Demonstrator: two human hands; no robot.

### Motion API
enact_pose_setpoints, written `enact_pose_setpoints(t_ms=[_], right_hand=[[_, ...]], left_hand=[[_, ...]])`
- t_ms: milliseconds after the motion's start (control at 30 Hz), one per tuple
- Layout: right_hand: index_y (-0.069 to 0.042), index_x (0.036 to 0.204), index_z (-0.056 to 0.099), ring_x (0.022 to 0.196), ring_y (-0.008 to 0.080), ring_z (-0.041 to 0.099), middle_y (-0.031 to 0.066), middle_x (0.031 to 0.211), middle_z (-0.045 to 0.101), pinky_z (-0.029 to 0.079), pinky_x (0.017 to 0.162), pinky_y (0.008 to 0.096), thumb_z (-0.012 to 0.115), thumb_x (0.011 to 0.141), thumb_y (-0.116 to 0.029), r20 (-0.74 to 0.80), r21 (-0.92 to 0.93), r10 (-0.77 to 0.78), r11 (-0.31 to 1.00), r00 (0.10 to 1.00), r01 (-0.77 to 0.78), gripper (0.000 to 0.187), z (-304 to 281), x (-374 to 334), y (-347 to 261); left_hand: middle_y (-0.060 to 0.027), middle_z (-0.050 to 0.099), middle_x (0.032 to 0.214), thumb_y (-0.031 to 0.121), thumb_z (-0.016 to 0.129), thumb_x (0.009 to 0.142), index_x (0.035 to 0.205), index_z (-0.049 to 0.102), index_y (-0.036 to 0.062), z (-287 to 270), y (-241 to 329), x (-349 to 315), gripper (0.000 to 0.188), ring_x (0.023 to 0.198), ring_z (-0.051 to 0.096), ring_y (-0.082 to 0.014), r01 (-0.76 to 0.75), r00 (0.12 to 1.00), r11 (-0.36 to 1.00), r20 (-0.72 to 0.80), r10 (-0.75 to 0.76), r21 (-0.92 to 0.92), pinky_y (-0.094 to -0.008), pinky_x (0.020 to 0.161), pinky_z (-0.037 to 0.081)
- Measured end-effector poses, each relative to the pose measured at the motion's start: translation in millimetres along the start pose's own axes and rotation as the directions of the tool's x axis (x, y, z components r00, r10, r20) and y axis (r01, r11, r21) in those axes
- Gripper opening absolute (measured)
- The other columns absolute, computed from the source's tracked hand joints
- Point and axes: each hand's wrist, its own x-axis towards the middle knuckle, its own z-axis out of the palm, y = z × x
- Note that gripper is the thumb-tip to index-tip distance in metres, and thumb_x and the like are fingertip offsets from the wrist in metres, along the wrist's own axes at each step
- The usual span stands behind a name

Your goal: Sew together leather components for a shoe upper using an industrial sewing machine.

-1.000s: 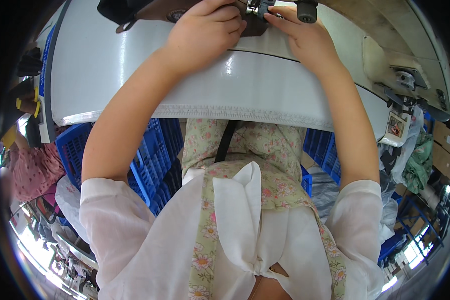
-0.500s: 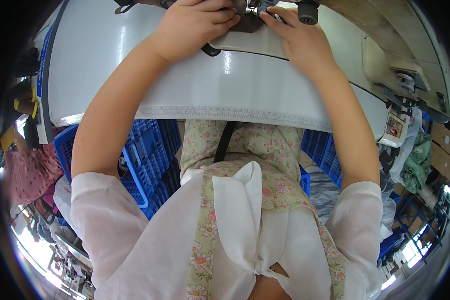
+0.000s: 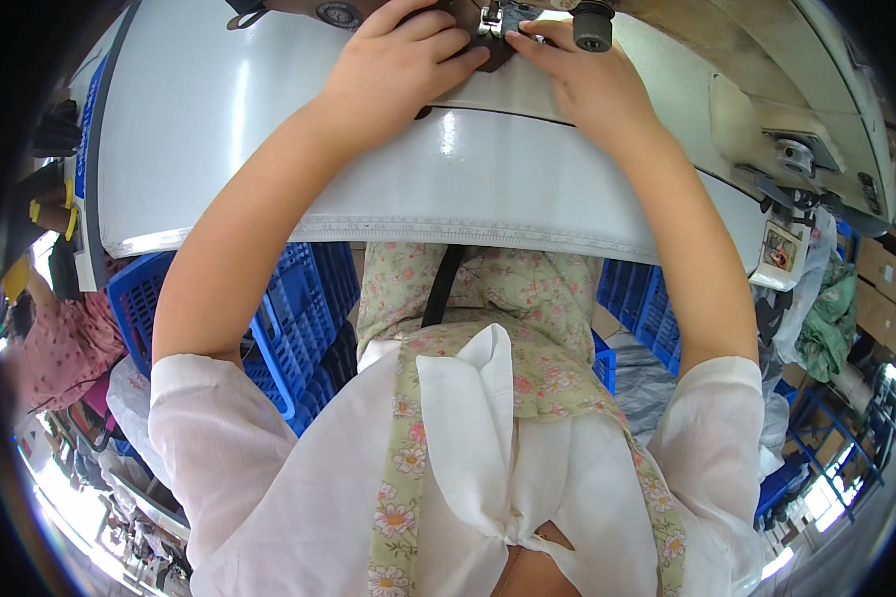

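At the top edge of the view, a dark brown piece of material (image 3: 496,58) lies under the metal presser foot (image 3: 490,22) of a sewing machine. My left hand (image 3: 393,80) rests over the piece left of the foot, its fingers apart and laid on the surface. A round emblem (image 3: 338,14) shows on dark material beyond this hand. Just right of the foot, my right hand (image 3: 597,90) has thumb and forefinger at the edge of the piece, beside a small dark grey patch (image 3: 516,14). The far fingertips of this hand are partly hidden by a black knob (image 3: 593,28).
The white machine table (image 3: 239,149) has a ruler strip (image 3: 448,233) along its near edge. The pale machine body (image 3: 747,60) fills the upper right. Blue plastic crates (image 3: 304,318) stand below the table on both sides. A person in pink (image 3: 70,343) is at the far left.
The view has shifted slightly. My left fingers have spread on the dark piece, and more of its emblem shows. My right thumb and forefinger have come closer to the presser foot.
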Motion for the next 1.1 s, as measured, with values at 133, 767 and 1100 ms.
enact_pose_setpoints(t_ms=[133,767,1100], right_hand=[[-0.024,0.123,0.067,0.103,0.0242,0.064,-0.0009,0.123,0.064,0.052,0.09,0.0349,0.051,0.083,0.004,0.015,0.079,-0.013,0.997,1.0,0.012,0.051,-1,3,16],[-0.019,0.118,0.069,0.101,0.0237,0.064,0.0008,0.118,0.064,0.055,0.083,0.0361,0.058,0.078,0.002,-0.008,-0.092,-0.037,0.995,0.999,0.036,0.047,1,4,2],[-0.016,0.117,0.069,0.103,0.0217,0.063,-0.0001,0.116,0.064,0.056,0.08,0.0368,0.061,0.079,-0.003,-0.05,-0.145,-0.056,0.988,0.997,0.048,0.041,8,3,-1]], left_hand=[[0.002,0.065,0.099,0.018,0.059,0.082,0.104,0.072,0.0138,2,-10,3,0.026,0.103,0.057,-0.0162,-0.045,0.998,0.998,-0.055,0.043,-0.04,-0.0389,0.108,0.033],[0.0045,0.068,0.096,0.016,0.06,0.083,0.097,0.074,0.0153,11,-29,0,0.02,0.101,0.06,-0.0128,-0.121,0.991,0.989,-0.073,0.115,-0.085,-0.0397,0.111,0.03],[0.0026,0.071,0.103,0.015,0.058,0.081,0.098,0.075,0.0127,10,-45,2,0.024,0.108,0.06,-0.0158,-0.169,0.986,0.973,-0.042,0.164,-0.157,-0.0423,0.114,0.027]])
